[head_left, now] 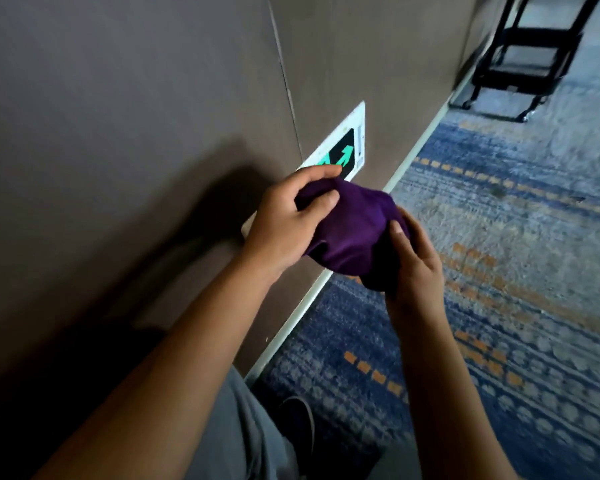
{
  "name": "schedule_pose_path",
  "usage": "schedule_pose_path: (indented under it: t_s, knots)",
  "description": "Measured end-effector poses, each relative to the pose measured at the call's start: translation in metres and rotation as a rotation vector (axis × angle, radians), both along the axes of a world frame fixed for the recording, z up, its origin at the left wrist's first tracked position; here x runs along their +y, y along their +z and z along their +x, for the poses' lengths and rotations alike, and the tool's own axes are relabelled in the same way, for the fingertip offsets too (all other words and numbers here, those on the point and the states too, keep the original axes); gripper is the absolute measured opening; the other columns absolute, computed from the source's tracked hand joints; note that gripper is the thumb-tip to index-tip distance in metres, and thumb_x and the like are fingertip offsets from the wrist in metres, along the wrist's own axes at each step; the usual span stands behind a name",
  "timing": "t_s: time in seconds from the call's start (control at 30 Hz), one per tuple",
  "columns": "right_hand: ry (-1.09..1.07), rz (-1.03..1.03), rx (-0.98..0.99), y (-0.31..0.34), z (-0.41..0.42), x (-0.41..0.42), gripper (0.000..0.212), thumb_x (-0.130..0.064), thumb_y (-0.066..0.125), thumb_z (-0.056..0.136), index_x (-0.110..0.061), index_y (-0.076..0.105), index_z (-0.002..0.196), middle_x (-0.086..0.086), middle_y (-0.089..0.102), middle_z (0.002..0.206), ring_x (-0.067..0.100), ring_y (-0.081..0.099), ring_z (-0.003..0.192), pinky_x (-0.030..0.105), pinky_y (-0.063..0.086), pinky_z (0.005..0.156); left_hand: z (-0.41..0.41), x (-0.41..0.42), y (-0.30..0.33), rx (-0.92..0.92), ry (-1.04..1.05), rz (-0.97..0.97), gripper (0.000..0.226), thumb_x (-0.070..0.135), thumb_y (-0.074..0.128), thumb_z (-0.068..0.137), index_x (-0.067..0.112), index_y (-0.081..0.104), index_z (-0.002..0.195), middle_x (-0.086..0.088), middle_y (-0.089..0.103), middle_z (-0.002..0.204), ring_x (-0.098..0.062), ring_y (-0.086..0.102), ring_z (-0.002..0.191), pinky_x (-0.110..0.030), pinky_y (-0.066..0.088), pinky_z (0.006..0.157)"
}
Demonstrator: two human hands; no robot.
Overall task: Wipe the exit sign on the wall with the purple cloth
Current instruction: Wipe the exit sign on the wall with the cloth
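Now left hand (284,223) and right hand (418,263) both clutch bunched purple cloth (350,226) before exit sign (343,147)

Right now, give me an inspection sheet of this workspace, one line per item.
Surface: brown wall, panel seam running down it, pale baseboard at the bottom.
Job's things: exit sign mounted low on the wall, green arrow visible, partly hidden by the hands; purple cloth bunched, held in front of the sign.
Clutter: nothing seen.
Grippers: left hand and right hand both grip the cloth.
Cables: nothing seen.
Surroundings: blue and orange patterned carpet; black wheeled cart further along the wall; grey trouser leg and dark shoe below.
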State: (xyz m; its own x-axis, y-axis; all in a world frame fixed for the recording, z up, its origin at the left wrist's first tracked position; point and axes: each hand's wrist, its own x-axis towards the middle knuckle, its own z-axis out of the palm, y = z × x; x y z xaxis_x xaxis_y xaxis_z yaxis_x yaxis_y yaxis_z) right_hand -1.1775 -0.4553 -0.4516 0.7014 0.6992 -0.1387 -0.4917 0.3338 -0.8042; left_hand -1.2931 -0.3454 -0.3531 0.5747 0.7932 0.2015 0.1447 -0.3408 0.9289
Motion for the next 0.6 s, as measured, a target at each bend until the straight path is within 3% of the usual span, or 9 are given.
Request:
schedule_pose_path:
  t_s: [0.07, 0.17, 0.23, 0.47, 0.53, 0.6]
  knots:
    - [0.015, -0.016, -0.047, 0.003, 0.002, 0.006, 0.030, -0.027, 0.065, 0.099, -0.025, 0.070, 0.129, 0.004, 0.072, 0.116, 0.024, 0.065, 0.097, 0.032, 0.057, 0.067, -0.002, 0.007, 0.001, 0.035, 0.004, 0.031, 0.031, 0.004, 0.066, 0.095, 0.014, 0.070, 0.124, 0.004, 0.073, 0.121, -0.006, 0.067, 0.116, -0.034, 0.050, 0.109]
    - [0.015, -0.009, -0.074, -0.001, 0.005, 0.009, 0.028, -0.027, 0.067, 0.095, -0.026, 0.074, 0.122, 0.005, 0.075, 0.124, 0.030, 0.069, 0.117, 0.051, 0.053, 0.101, 0.000, 0.011, -0.005, 0.056, 0.005, 0.019, 0.029, 0.004, 0.064, 0.096, 0.013, 0.070, 0.123, 0.004, 0.074, 0.118, -0.005, 0.068, 0.113, -0.031, 0.051, 0.107]
    - [0.064, -0.012, -0.064, -0.005, 0.008, 0.013, 0.027, -0.027, 0.066, 0.095, -0.027, 0.075, 0.122, 0.006, 0.076, 0.126, 0.034, 0.068, 0.125, 0.054, 0.051, 0.108, -0.001, 0.009, -0.007, 0.057, 0.047, -0.011, 0.028, 0.003, 0.063, 0.097, 0.011, 0.071, 0.122, 0.003, 0.074, 0.118, -0.005, 0.068, 0.113, -0.028, 0.051, 0.106]
    - [0.157, 0.031, -0.178, 0.007, 0.018, 0.028, 0.028, -0.020, 0.064, 0.098, -0.027, 0.074, 0.124, 0.005, 0.078, 0.121, 0.024, 0.074, 0.110, 0.030, 0.061, 0.086, 0.008, 0.009, -0.021, -0.006, 0.119, -0.067, 0.033, -0.002, 0.059, 0.098, 0.013, 0.065, 0.127, -0.007, 0.070, 0.127, -0.015, 0.065, 0.122, -0.038, 0.049, 0.111]
    - [0.151, 0.010, -0.159, 0.008, 0.032, 0.031, 0.031, -0.025, 0.065, 0.096, -0.025, 0.073, 0.126, 0.005, 0.078, 0.118, 0.020, 0.072, 0.096, 0.024, 0.059, 0.072, 0.014, 0.006, -0.023, 0.020, 0.101, 0.005, 0.035, -0.001, 0.061, 0.098, 0.014, 0.063, 0.129, -0.003, 0.068, 0.129, -0.009, 0.063, 0.124, -0.032, 0.048, 0.111]
    - [0.135, 0.008, -0.154, 0.003, 0.041, 0.034, 0.031, -0.022, 0.065, 0.095, -0.022, 0.074, 0.124, 0.009, 0.078, 0.119, 0.019, 0.071, 0.099, 0.029, 0.059, 0.080, 0.012, 0.010, -0.029, 0.011, 0.092, 0.087, 0.033, 0.000, 0.063, 0.097, 0.011, 0.063, 0.128, 0.004, 0.069, 0.125, 0.001, 0.063, 0.118, -0.021, 0.047, 0.106]
